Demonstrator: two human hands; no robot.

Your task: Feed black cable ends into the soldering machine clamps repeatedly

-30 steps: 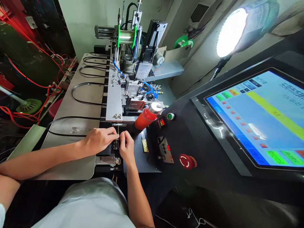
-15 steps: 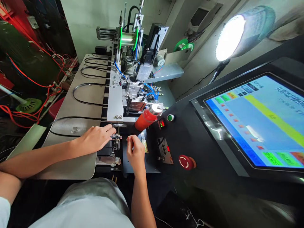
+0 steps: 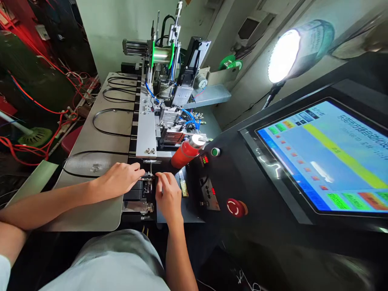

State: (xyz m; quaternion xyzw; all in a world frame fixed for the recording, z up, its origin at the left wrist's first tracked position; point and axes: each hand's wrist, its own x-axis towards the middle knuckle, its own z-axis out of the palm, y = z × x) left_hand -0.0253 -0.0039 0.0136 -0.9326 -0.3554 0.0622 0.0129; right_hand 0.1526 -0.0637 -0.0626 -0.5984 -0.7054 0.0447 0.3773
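Single head-worn view, facing forward and down past wearer's torso [image 3: 106, 266]; left hand [image 3: 123, 178], right hand [image 3: 169, 197] near, spool [image 3: 162, 55] farther.

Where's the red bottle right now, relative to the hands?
In the head view, the red bottle is near the middle, just beyond the right hand, with the flat metal plate to its left and the black console to its right.

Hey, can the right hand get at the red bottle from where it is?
Probably yes. The right hand, beside the metal fixture, is close to the red bottle, and nothing visible seems to block the gap between them.
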